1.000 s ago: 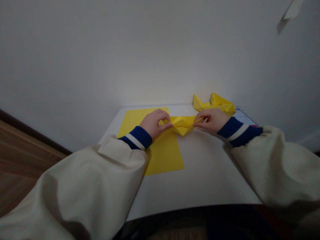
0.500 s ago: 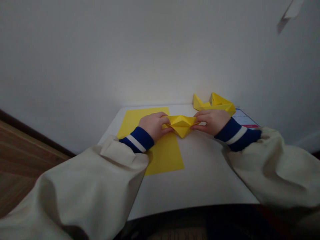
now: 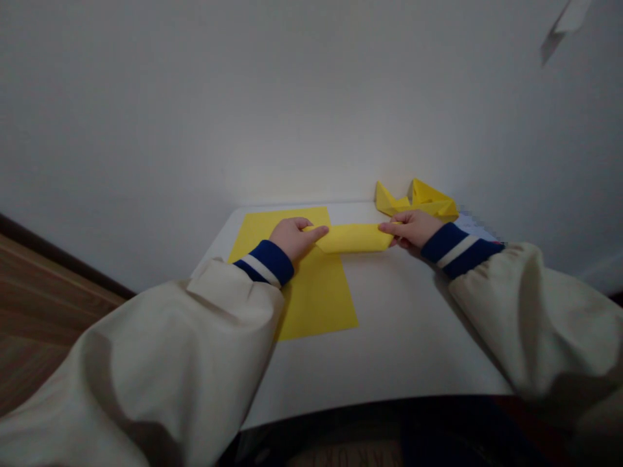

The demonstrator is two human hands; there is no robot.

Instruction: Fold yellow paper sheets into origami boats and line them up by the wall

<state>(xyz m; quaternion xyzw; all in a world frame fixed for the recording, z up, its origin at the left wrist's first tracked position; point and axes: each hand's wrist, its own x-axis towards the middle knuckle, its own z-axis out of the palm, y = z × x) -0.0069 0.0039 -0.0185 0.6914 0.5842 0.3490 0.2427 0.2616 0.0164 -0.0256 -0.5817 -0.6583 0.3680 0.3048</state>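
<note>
A folded piece of yellow paper (image 3: pixel 355 237) is stretched flat and long between my two hands, just above the white table (image 3: pixel 389 337). My left hand (image 3: pixel 293 236) pinches its left end, forefinger pointing along the fold. At the other end, the fingers of my right hand (image 3: pixel 411 228) are closed on the paper. Under my left hand and wrist lies a flat sheet of yellow paper (image 3: pixel 311 292). Both arms wear cream sleeves with blue and white cuffs.
Finished yellow paper boats (image 3: pixel 418 201) stand at the table's back right against the white wall. A white printed sheet (image 3: pixel 470 224) peeks out behind my right wrist. Wooden floor (image 3: pixel 43 298) lies to the left; the table's near edge is dark.
The folded paper had an open, peaked diamond shape between my hands. My hands have pulled apart and it is now flattened into a long narrow strip.
</note>
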